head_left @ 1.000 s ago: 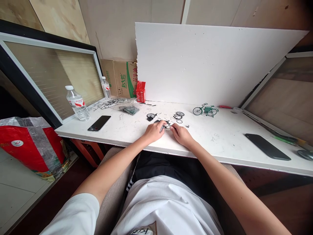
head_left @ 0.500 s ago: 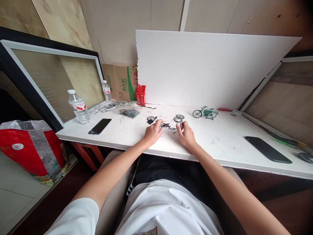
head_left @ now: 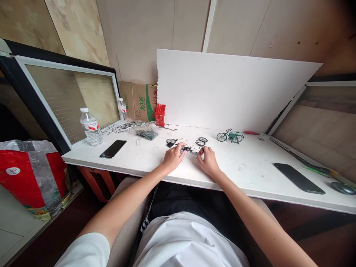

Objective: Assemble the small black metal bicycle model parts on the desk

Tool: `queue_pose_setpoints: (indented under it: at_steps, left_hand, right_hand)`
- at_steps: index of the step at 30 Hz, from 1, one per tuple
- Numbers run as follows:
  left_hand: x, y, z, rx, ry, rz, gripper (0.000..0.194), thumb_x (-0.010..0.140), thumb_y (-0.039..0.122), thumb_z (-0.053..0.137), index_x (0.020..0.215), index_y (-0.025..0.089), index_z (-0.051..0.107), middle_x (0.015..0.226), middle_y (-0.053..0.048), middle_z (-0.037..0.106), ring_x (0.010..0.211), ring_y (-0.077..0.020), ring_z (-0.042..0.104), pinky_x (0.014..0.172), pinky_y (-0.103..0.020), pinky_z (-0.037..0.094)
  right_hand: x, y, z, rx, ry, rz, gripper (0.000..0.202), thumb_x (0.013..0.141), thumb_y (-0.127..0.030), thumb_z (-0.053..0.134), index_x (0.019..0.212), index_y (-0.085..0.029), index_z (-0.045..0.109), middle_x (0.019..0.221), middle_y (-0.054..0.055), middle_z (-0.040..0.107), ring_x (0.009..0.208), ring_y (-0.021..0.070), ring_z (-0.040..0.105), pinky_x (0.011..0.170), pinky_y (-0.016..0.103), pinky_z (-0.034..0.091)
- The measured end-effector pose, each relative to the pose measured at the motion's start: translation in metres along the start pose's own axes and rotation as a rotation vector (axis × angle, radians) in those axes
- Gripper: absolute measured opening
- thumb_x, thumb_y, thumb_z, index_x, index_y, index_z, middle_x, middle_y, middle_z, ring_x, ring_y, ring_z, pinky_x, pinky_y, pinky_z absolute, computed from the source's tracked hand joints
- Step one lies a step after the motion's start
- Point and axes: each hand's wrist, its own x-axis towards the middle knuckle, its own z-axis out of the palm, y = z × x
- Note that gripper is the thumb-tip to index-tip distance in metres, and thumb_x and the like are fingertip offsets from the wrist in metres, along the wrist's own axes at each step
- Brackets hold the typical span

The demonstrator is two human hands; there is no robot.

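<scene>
Between the thumb and fingers of my left hand point(head_left: 174, 158) is a small black model bicycle frame part point(head_left: 187, 148), held just above the white table. My right hand point(head_left: 208, 159) is pinched close to its right, and what sits between those fingertips is too small to make out. Behind my right hand lies a black piece with a spoked wheel point(head_left: 203, 140). Another wheel piece point(head_left: 171, 141) lies behind my left hand, with a little black part point(head_left: 170, 145) beside it. A green model bicycle point(head_left: 230, 137) stands upright farther right.
Left on the table point(head_left: 144, 159) are a phone point(head_left: 113, 148), a water bottle point(head_left: 91, 128), black part sprues point(head_left: 122, 127) and a plastic bag of parts point(head_left: 148, 134). A red box point(head_left: 160, 115) stands at the back. A dark phone-like slab point(head_left: 299, 178) and a mouse point(head_left: 343, 188) lie right.
The camera view has tilted slightly upward, so everything sits lower in the picture. My right hand has shifted a little toward the left hand; the left hand keeps its hold.
</scene>
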Motion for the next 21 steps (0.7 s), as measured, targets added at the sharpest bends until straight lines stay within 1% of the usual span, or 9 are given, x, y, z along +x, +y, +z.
queue_pose_setpoints:
  at_steps: [3,7,12,16,19,21]
  left_hand:
    - [0.0,0.0,0.0,0.0,0.019,0.032,0.025,0.104,0.029,0.058,0.127,0.022,0.053,0.091,-0.004,0.074,0.08,-0.0215,0.074,0.077,-0.032,0.057]
    - [0.0,0.0,0.001,-0.011,0.008,0.046,0.024,0.105,0.03,0.056,0.127,0.022,0.052,0.1,-0.005,0.076,0.083,-0.0225,0.075,0.079,-0.034,0.058]
    - [-0.001,0.002,0.001,-0.051,-0.056,-0.003,0.031,0.101,0.023,0.061,0.129,0.024,0.049,0.11,-0.005,0.076,0.092,-0.0229,0.077,0.077,-0.032,0.059]
    - [-0.001,0.003,0.0,-0.08,-0.096,-0.004,0.035,0.099,0.017,0.061,0.13,0.026,0.049,0.118,-0.005,0.075,0.097,-0.0213,0.077,0.079,-0.031,0.06]
    - [-0.001,0.003,0.0,-0.085,-0.114,0.001,0.035,0.099,0.017,0.061,0.131,0.025,0.049,0.117,-0.004,0.076,0.094,-0.0207,0.077,0.078,-0.031,0.06]
    - [-0.001,0.003,0.0,-0.088,-0.119,0.008,0.036,0.098,0.016,0.061,0.132,0.025,0.05,0.118,-0.005,0.076,0.095,-0.0207,0.077,0.078,-0.031,0.06]
  right_hand:
    - [0.0,0.001,0.0,-0.022,0.031,0.037,0.011,0.097,-0.03,0.045,0.09,-0.026,0.038,0.091,0.007,0.06,0.096,0.0299,0.055,0.088,0.045,0.041]
    - [0.001,0.001,-0.001,0.04,0.038,0.107,0.021,0.102,-0.041,0.043,0.089,-0.026,0.038,0.09,0.006,0.058,0.09,0.0275,0.055,0.084,0.042,0.042]
    - [0.003,0.004,0.002,0.07,0.051,0.101,0.02,0.099,-0.042,0.046,0.089,-0.026,0.038,0.088,0.004,0.057,0.087,0.0261,0.056,0.083,0.041,0.042]
    - [0.009,0.018,0.006,0.137,0.062,0.176,0.023,0.095,-0.045,0.049,0.088,-0.027,0.036,0.086,0.003,0.056,0.083,0.0246,0.055,0.078,0.038,0.043]
    - [0.019,0.033,0.007,0.156,0.084,0.255,0.023,0.092,-0.044,0.051,0.089,-0.027,0.036,0.087,0.002,0.058,0.08,0.0236,0.056,0.076,0.037,0.043]
    - [0.03,0.044,0.007,0.152,0.112,0.283,0.021,0.091,-0.042,0.051,0.091,-0.026,0.037,0.091,0.004,0.06,0.082,0.0239,0.057,0.077,0.038,0.045]
